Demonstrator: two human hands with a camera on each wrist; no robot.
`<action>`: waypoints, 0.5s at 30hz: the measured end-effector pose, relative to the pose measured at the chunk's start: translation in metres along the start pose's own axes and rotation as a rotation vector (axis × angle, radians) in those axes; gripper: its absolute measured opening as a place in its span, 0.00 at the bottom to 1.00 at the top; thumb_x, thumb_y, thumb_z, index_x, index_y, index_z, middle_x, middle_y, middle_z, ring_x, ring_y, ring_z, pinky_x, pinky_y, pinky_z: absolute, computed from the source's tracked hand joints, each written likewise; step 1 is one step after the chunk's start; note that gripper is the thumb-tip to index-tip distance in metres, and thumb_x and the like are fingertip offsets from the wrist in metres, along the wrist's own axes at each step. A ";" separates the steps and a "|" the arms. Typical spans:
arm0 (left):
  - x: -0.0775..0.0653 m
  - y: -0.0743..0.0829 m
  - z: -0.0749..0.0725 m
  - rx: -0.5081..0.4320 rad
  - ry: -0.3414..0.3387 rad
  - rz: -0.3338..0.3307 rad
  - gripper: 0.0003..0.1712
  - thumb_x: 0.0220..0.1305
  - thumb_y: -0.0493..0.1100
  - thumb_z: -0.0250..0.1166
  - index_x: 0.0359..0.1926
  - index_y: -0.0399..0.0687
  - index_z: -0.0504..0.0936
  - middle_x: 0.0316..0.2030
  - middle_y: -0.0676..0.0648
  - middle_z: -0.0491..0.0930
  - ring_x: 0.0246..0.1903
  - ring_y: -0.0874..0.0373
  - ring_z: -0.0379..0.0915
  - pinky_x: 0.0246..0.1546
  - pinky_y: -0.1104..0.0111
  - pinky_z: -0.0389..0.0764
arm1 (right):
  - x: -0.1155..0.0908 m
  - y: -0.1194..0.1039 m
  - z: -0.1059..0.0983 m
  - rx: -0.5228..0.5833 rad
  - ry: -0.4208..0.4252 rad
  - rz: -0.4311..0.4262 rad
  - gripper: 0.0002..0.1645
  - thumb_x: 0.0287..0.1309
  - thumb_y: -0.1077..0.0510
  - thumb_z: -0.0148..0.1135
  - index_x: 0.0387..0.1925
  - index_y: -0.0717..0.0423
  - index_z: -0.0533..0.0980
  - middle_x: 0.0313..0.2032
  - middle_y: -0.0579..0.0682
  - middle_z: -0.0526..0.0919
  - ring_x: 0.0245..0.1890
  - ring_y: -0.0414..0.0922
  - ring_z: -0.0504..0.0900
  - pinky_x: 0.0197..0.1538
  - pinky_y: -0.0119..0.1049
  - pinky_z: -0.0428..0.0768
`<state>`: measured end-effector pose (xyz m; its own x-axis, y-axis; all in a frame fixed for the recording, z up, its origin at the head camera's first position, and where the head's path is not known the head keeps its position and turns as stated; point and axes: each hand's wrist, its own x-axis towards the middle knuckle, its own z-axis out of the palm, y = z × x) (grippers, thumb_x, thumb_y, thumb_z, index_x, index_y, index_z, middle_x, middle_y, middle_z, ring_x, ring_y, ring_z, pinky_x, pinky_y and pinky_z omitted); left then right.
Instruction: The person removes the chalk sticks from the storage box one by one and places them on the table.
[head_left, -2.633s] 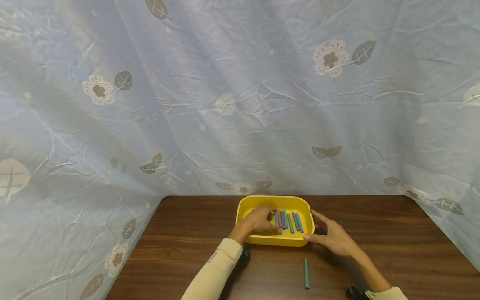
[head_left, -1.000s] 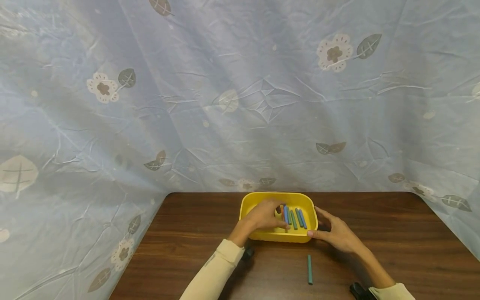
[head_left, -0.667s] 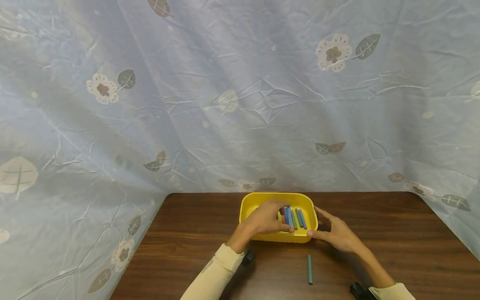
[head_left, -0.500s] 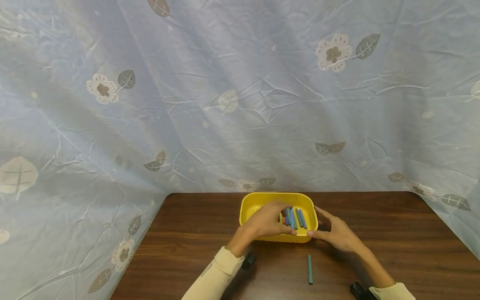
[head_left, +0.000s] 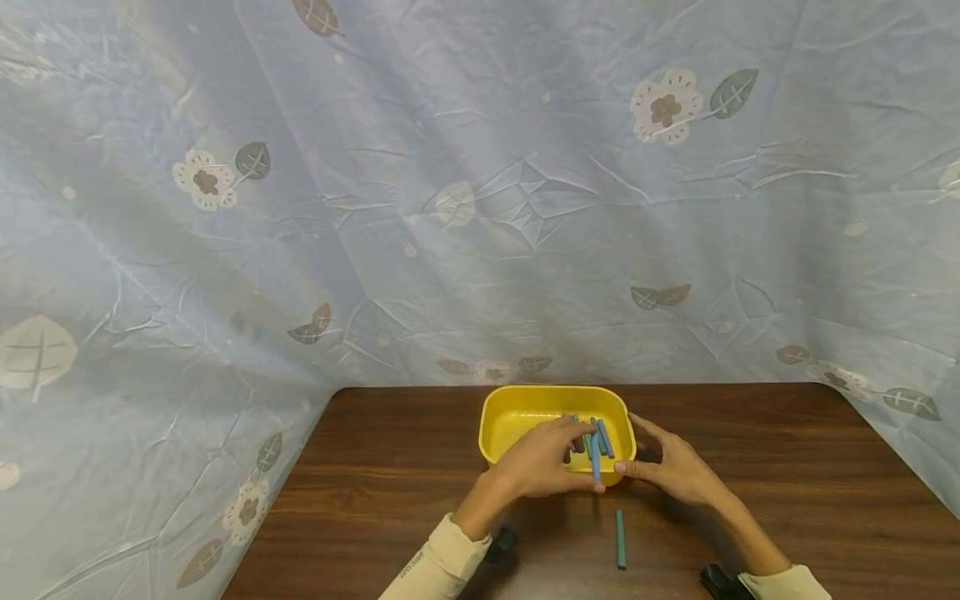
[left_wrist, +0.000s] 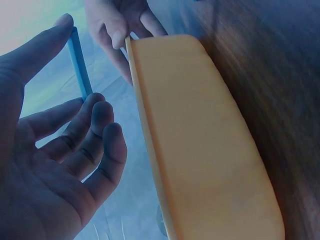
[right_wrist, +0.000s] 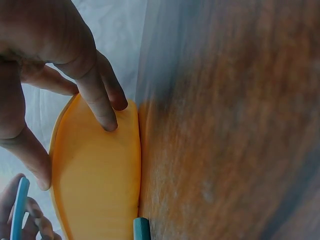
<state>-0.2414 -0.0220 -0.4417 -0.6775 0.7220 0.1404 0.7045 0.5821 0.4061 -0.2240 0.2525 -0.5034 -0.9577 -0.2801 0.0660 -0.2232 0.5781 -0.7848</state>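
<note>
My left hand [head_left: 551, 458] pinches a blue chalk-like stick [head_left: 596, 462] by its ends, thumb at one and a fingertip at the other. The stick stands over the front rim of a yellow tray [head_left: 517, 415]; the left wrist view shows the same blue stick [left_wrist: 80, 62] well off the surface. Several blue and green sticks [head_left: 605, 438] lie in the tray's right part, some hidden behind my left hand. At the right end, my right hand [head_left: 678, 471] touches the tray with thumb at the rim and extended fingers against the outer wall [right_wrist: 95, 165].
One green stick [head_left: 620, 539] lies on the brown wooden table [head_left: 390, 467], in front of the tray. A pale floral cloth [head_left: 480, 208] hangs behind the table. Black wrist gear [head_left: 723, 582] shows by the right sleeve.
The left hand has moved from inside the tray toward the right and front. It has lifted the blue stick out of the group. The right hand and the tray stay put.
</note>
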 end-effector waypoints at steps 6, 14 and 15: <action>-0.006 0.005 0.004 -0.004 0.011 0.019 0.46 0.62 0.66 0.78 0.74 0.51 0.76 0.50 0.53 0.84 0.42 0.66 0.77 0.45 0.78 0.78 | -0.001 -0.001 0.000 -0.006 0.002 0.005 0.58 0.68 0.42 0.73 0.84 0.63 0.55 0.74 0.76 0.68 0.68 0.76 0.75 0.61 0.71 0.80; -0.013 0.010 0.012 -0.017 0.010 0.028 0.47 0.62 0.66 0.77 0.75 0.51 0.75 0.50 0.55 0.84 0.42 0.70 0.76 0.42 0.81 0.76 | 0.000 -0.001 0.000 0.006 -0.002 -0.006 0.58 0.68 0.43 0.73 0.84 0.63 0.54 0.74 0.76 0.69 0.68 0.77 0.74 0.61 0.72 0.79; -0.014 0.011 0.013 -0.018 0.007 0.036 0.47 0.62 0.67 0.77 0.76 0.51 0.75 0.50 0.55 0.84 0.42 0.71 0.76 0.42 0.81 0.76 | 0.000 -0.001 0.000 0.007 -0.003 -0.008 0.58 0.68 0.43 0.73 0.84 0.63 0.54 0.74 0.76 0.69 0.68 0.77 0.74 0.61 0.73 0.79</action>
<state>-0.2216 -0.0206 -0.4504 -0.6530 0.7399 0.1616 0.7248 0.5487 0.4167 -0.2237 0.2522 -0.5027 -0.9554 -0.2867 0.0707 -0.2296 0.5707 -0.7884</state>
